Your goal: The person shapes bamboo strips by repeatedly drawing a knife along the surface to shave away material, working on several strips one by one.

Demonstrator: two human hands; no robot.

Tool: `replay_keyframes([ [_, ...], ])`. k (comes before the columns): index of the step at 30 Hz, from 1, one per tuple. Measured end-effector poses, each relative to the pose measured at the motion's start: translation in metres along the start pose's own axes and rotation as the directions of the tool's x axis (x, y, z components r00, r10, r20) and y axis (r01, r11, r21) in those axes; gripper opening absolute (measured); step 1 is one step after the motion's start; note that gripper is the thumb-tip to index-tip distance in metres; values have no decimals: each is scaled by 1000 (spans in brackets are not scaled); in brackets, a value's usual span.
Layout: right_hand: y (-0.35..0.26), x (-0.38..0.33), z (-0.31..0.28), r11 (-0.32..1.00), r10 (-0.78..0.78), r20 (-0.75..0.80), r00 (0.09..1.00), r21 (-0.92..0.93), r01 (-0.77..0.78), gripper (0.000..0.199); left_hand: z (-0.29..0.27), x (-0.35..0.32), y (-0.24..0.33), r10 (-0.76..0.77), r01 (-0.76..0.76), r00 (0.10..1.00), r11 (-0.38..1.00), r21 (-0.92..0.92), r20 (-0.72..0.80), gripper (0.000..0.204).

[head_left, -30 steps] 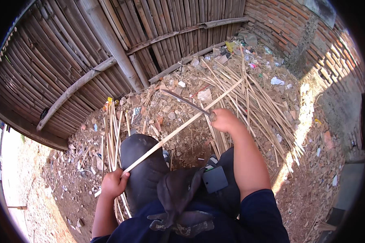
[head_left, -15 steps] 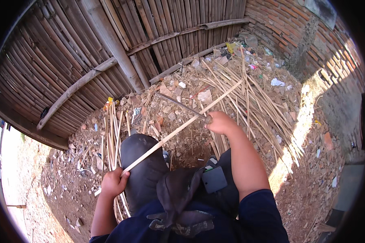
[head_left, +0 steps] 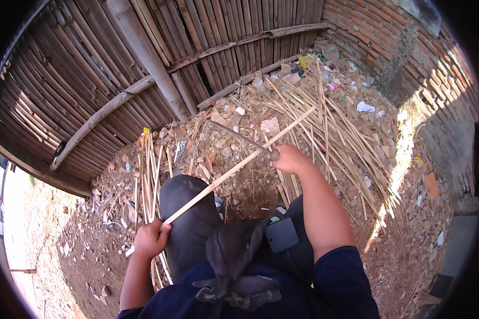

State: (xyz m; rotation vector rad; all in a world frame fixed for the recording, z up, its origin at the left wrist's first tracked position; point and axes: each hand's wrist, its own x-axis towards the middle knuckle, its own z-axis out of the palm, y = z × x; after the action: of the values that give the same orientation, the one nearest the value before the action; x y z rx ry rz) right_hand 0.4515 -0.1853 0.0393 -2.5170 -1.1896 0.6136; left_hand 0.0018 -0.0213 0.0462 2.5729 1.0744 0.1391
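Note:
A long pale bamboo strip [head_left: 234,169] runs slantwise from my left side up toward the far right, passing over my left knee. Its near end is gripped by my left hand [head_left: 150,238], fingers wrapped round it. My right hand [head_left: 290,160] is closed round the handle of a long knife [head_left: 238,136], whose dark narrow blade points to the far left. Blade and strip cross just left of my right hand; the blade appears to touch the strip there. Most of the knife's handle is hidden in my fingers.
Many split bamboo strips [head_left: 338,133] lie piled at the right; a smaller bundle [head_left: 146,181] lies left of my knee. Rubble and litter cover the ground. A bamboo wall [head_left: 96,90] stands ahead, a brick wall [head_left: 367,32] at the right. A dark phone-like object [head_left: 282,235] rests on my lap.
The bamboo strip has shifted very slightly toward my left hand, its far end a little lower. The knife and both hands stay nearly in place.

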Motion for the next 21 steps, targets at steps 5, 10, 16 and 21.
replay_keyframes([
  [5,-12,-18,-10,1000,-29,25,999,5,29,39,3,2,-5,55,-55,998,998,4,-21,41],
  [10,-23,-24,-14,997,-77,24,997,7,77,39,9,1,-13,68,-69,997,997,-21,-39,41],
  [16,16,7,7,999,37,6,999,13,-37,45,5,1,-3,44,-42,998,999,31,-47,42],
  [21,-5,-13,3,998,-28,-38,999,54,30,42,8,1,-6,46,-45,998,999,17,-39,42],
])
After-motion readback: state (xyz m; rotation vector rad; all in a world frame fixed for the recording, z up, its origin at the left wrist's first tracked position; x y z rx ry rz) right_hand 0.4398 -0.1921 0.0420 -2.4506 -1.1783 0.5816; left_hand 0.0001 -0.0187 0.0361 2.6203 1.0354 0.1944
